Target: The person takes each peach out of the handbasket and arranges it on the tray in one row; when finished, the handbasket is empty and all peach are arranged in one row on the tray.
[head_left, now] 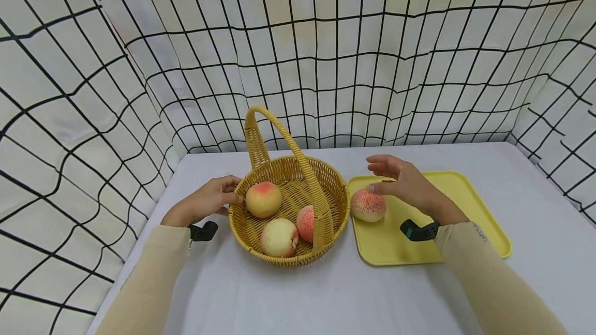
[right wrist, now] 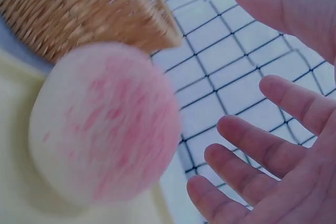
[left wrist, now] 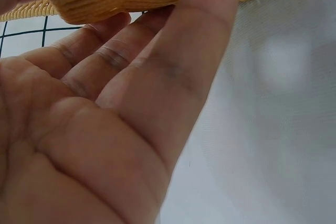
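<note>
Left hand [head_left: 207,203] grips basket [head_left: 294,190] at 9 o'clock, likely steadying it; right hand [head_left: 412,185], fingers spread, holds nothing. Tray [head_left: 458,203] at basket's 3 o'clock, presumably for reach. Three peaches [head_left: 263,199] inside basket; lone peach [head_left: 368,207] on tray at 9 o'clock.

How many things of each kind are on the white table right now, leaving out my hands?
Round golden-yellow woven basket with an arched handle: 1
Flat yellow rectangular tray: 1
Round peach-like fruits: 4 (in the basket, a red-topped yellow one, a pale yellow one and a pink one; at the tray, a pink-speckled one)
Total: 6
</note>
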The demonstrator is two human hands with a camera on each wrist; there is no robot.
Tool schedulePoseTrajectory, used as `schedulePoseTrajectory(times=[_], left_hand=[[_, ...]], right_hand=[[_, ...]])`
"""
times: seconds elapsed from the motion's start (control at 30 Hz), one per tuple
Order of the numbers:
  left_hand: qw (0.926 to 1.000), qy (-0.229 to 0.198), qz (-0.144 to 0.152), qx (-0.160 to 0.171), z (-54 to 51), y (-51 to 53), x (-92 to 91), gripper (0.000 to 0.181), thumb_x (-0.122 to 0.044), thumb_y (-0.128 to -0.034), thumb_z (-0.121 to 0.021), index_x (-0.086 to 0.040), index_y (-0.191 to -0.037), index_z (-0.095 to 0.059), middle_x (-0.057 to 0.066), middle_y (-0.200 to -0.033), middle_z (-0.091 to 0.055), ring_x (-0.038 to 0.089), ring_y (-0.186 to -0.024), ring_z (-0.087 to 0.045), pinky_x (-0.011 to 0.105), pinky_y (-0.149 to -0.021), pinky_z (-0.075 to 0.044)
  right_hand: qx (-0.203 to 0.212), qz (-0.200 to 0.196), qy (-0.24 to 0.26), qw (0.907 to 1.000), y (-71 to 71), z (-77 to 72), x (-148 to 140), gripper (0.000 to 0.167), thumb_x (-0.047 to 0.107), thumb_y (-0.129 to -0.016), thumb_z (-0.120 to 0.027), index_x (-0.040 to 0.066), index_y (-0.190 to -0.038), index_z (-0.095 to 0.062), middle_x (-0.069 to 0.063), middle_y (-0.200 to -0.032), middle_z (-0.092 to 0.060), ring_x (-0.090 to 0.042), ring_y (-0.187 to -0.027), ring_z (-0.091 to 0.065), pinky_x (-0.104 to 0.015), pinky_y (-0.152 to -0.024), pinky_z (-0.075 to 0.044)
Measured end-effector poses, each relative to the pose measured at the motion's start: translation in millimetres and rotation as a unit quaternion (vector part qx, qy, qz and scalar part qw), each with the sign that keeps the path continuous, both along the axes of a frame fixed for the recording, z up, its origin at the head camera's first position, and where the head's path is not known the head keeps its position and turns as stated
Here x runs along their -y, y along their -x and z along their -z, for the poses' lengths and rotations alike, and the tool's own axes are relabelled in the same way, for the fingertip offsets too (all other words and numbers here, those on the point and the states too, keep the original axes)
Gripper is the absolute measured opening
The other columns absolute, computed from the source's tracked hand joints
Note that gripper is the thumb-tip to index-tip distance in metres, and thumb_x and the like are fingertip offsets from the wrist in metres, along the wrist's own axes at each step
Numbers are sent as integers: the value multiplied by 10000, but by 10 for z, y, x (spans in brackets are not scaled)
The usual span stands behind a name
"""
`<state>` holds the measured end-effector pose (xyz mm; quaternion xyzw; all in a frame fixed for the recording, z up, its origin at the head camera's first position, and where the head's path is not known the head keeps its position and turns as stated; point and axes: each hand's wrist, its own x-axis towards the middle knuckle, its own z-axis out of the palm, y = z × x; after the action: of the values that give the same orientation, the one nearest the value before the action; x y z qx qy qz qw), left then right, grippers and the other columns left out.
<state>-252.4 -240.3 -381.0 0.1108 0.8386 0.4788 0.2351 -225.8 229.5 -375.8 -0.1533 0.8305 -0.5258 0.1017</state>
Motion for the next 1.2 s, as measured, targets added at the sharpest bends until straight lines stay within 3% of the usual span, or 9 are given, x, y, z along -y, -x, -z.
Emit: schedulePoseTrajectory(times=[0.4, 0.63, 0.87, 1.03, 1.2], left_hand=[[10000, -15, 69, 14, -39, 6, -47, 503, -134, -1014, -594, 30, -1473, -465, 226, -1377, -624, 329, -1206, -648, 453, -909, -609], [9999, 110, -107, -27, -82, -127, 148, 510, -107, -1019, -578, 61, -1480, -437, 261, -1404, -601, 338, -1190, -659, 462, -890, -616], [10000, -22, -3, -16, -31, -54, 46, 481, -114, -1015, -588, 46, -1453, -472, 249, -1394, -610, 330, -1186, -662, 460, -893, -616], [10000, 23, 21, -33, -23, -18, -25, 469, -104, -1010, -580, 44, -1445, -483, 245, -1375, -622, 329, -1178, -663, 462, -886, -618], [10000, 56, 27, -28, -44, -38, 7, 480, -114, -1015, -582, 41, -1457, -475, 240, -1385, -617, 328, -1185, -659, 455, -888, -618]], right_hand=[[-243, -454, 353, 9980, 51, -250, 376, 651, 204, -925, -802, 165, -1508, -517, -91, -1493, -561, -325, -1394, -523, -515, -1087, -499], [104, -1473, 549, 9875, 176, -276, 832, 629, 188, -911, -801, 124, -1483, -544, -152, -1493, -559, -353, -1375, -546, -478, -1084, -510], [614, -2188, 639, 9717, 216, -241, 948, 585, 78, -925, -736, 63, -1477, -541, -173, -1434, -599, -331, -1326, -596, -472, -1074, -518], [890, -2510, 378, 9631, 242, -209, 1013, 602, 80, -907, -749, 71, -1478, -558, -186, -1495, -558, -310, -1350, -569, -473, -1115, -473], [853, -2699, -97, 9591, 282, -179, 1154, 578, 61, -879, -779, 44, -1429, -601, -201, -1502, -543, -363, -1370, -531, -497, -1128, -440]])
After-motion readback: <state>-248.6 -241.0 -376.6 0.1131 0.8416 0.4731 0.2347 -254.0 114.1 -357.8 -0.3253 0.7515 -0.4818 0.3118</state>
